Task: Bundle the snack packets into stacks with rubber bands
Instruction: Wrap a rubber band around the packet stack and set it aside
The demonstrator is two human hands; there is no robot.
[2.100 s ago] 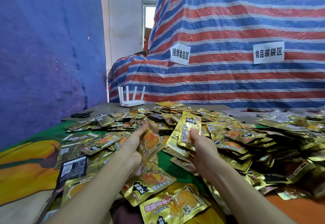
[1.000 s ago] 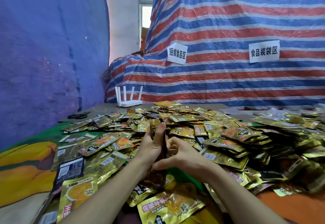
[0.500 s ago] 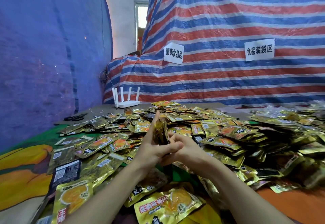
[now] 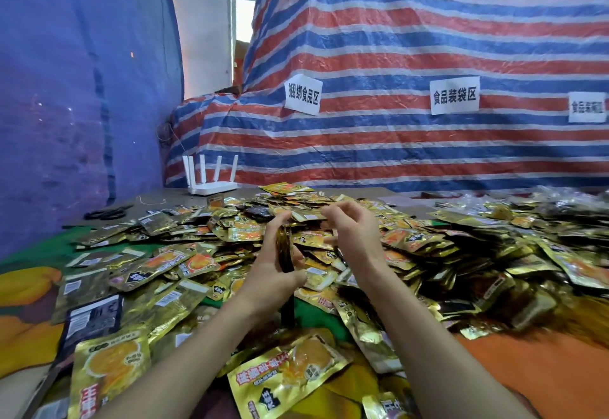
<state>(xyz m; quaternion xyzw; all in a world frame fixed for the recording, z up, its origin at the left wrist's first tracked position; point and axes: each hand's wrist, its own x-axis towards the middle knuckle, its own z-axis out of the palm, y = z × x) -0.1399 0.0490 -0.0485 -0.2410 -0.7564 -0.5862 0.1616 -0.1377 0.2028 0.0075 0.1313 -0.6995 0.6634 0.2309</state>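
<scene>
A big heap of gold snack packets covers the table. My left hand grips a thin stack of packets, held upright and edge-on above the heap. My right hand hovers just right of the stack with its fingers loosely curled. It is apart from the stack and I see nothing in it. No rubber band is visible on the stack or in either hand.
Loose packets also lie close to me on the green and orange cloth. At the far left of the table are black scissors and a white router. A striped tarp with paper labels rises behind.
Each hand held a packet at first, then both brought them together into one stack. Now my right hand has let go and drawn away to the right; my left keeps the stack.
</scene>
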